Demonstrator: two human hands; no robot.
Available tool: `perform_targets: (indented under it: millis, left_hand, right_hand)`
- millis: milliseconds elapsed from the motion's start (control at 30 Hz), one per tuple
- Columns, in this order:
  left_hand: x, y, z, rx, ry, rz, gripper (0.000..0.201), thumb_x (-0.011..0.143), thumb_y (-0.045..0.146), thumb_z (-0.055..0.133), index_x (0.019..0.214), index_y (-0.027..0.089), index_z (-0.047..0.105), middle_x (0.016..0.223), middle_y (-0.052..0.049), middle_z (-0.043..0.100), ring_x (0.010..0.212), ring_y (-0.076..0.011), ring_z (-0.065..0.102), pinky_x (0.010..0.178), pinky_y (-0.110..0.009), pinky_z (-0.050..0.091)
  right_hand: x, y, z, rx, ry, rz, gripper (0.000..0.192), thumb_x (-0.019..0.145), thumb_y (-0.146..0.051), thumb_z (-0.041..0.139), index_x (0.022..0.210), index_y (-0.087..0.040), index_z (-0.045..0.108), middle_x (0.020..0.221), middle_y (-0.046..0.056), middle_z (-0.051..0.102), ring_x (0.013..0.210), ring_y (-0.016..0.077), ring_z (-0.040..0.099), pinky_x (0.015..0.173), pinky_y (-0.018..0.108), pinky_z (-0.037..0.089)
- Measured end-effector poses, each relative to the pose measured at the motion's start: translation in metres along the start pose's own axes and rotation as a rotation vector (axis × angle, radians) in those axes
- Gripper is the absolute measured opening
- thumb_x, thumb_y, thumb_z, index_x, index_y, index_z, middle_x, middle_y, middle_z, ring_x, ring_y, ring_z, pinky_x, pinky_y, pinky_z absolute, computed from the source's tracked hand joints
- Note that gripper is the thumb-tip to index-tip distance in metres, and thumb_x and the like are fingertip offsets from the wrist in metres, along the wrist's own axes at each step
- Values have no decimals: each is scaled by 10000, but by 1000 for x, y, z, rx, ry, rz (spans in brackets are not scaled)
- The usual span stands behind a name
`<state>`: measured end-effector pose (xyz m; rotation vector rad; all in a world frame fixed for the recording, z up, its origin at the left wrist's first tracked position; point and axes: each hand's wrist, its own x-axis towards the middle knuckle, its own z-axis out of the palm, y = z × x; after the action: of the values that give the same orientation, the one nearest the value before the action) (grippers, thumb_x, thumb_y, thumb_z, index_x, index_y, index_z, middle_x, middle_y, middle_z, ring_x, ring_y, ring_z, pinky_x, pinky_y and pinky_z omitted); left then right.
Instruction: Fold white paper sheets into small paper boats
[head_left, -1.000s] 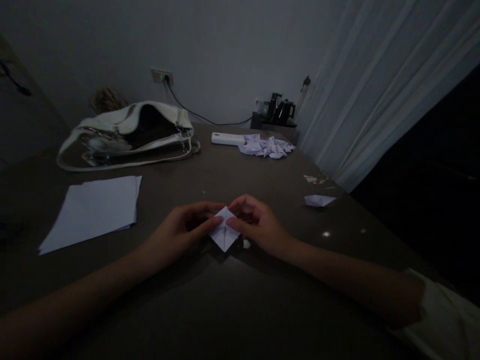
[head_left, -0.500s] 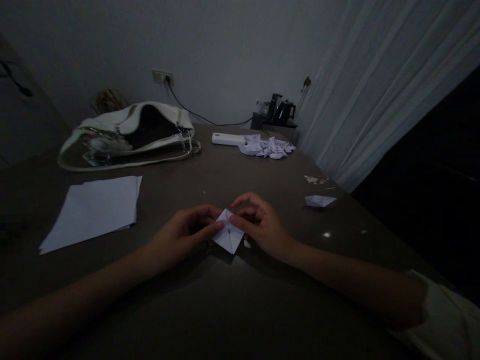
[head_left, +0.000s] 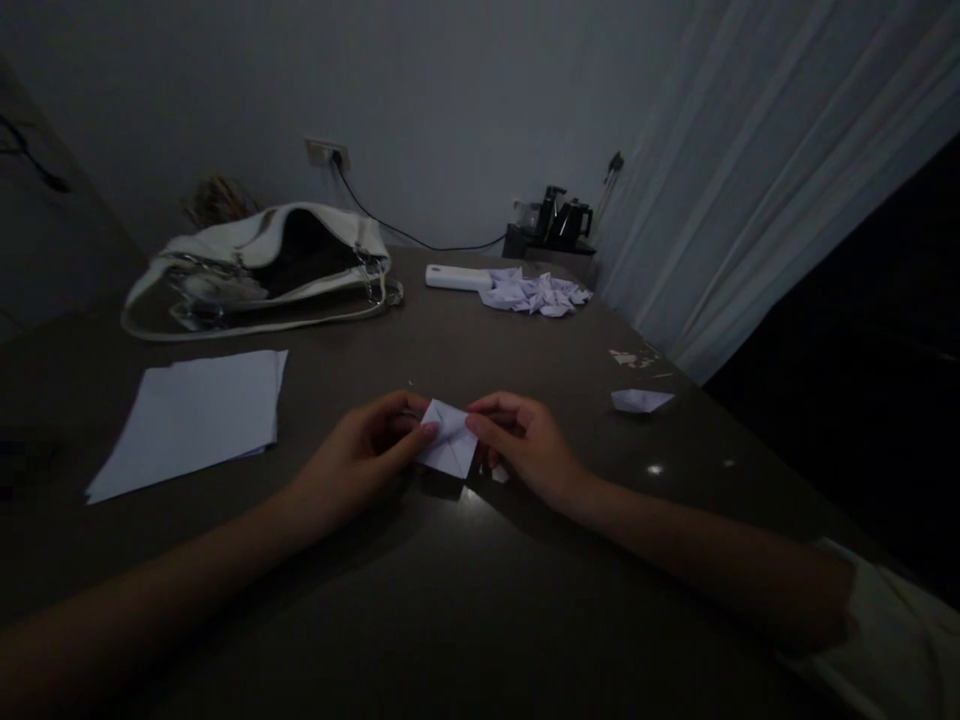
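— Where do we have the folded paper right now?

— Low over the dark surface, in the middle, between our two hands. Our left hand pinches its left corner with thumb and fingertips; our right hand pinches the right corner the same way. It reads as a small white diamond with crease lines across it.

— Is it lying flat or lifted?

— We judge it slightly tilted up at the far edge, but the light is dim and we cannot tell whether the near tip touches the surface.

— So how do we make this fold cleanly?

— We keep both pinches close to the corners so the crease lines stay in sight, line up the edges before we press, and then run a fingertip along the fold against the surface. If we press before the corners meet, we think the crease will come out skewed.

— Anything near enough to get in the way?

— Not really. The stack of paper sheets lies well apart to our left, a small folded piece sits off to the right, and the pile of folded pieces and the white bag are at the far side.
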<state>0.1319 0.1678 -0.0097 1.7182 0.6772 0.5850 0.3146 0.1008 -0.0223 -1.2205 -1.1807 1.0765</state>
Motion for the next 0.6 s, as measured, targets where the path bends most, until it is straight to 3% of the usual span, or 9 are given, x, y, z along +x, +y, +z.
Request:
perform_targets:
  millis: [200,600]
  left_hand:
    - [-2,2,-1,85,-107,34,340,864,391,573,1123,174,541,809,-35,682,722,-161,628,602,-232,480]
    - [-1,-1,-2,126,-119,33,412,882,427,545,1206,173,554,792,-31,651,690,-161,597,580,-230,457]
  right_hand:
    - [0,-3,0,-28,-27,-5,248,763,-386,690,793,-143,647,564,-44,545,449,51,450,412,177,343]
    - [0,1,-1,5,-18,-18,243,768,-389,686,803,-148,666,594,-34,558,474,54,457,421,177,346]
